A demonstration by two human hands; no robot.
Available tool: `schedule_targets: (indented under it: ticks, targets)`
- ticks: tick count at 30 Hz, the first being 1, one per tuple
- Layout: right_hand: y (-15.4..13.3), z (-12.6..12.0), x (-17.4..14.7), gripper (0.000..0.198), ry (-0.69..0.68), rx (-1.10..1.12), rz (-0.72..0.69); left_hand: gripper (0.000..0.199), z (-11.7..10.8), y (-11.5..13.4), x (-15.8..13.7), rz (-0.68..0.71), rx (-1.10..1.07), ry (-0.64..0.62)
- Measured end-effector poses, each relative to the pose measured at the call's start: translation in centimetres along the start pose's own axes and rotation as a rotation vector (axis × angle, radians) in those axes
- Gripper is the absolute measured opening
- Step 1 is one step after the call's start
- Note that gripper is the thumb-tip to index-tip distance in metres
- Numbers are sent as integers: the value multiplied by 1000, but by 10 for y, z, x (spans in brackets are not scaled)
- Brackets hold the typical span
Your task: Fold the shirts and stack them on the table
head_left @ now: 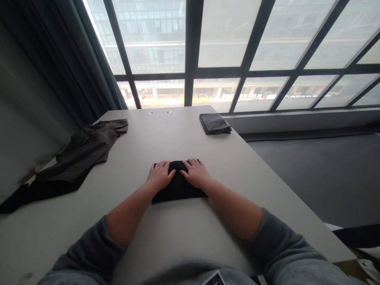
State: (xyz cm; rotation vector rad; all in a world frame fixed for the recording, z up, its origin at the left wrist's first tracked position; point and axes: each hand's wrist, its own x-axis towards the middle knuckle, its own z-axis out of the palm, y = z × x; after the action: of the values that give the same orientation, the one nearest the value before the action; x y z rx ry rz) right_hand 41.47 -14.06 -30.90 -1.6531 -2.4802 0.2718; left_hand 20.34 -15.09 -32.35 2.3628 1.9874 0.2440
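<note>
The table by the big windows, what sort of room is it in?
Probably an office or workroom, though I can't be sure: there's a large white table, tall framed windows and a long dark curtain.

Washed-out daylight glare through the windows point(224, 35), dimness at left

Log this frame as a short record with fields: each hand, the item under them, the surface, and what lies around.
Left hand: palm down on black cloth
Right hand: palm down, same cloth
Black cloth: flat, roughly rectangular
Surface: white table
Far right: folded grey cloth
Left side: loose dark clothes
Beyond table: windows
</note>
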Motion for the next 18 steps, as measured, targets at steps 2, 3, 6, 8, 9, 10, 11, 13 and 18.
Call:
schedule_targets:
  ticks: [2,3,6,8,9,10,11,13,18]
  targets:
    - [3,1,-14,68,-21,14,5,66,4,-4,-14,-35,-9,-7]
    - [5,2,-19,69,-32,26,15,67,5,-8,-18,-61,-12,-18]
    - [15,1,-26,75,-58,50,59,68,3,-22,-26,-97,-12,-58]
    - [19,0,-27,78,-61,40,92,68,-1,-27,-31,-71,-1,-33]
    - [20,-2,-28,78,-48,22,102,68,-4,-26,-35,-31,8,3]
    - [19,-3,-30,78,-21,-2,100,69,-6,-24,-39,30,15,51]
    - [16,-5,-33,77,20,-27,83,69,-8,-19,-43,106,17,102]
    - [7,-6,-41,75,115,-61,5,68,-8,-4,-52,262,3,180]
    - [-15,3,-53,68,58,-33,-146,64,5,32,-62,356,1,133]
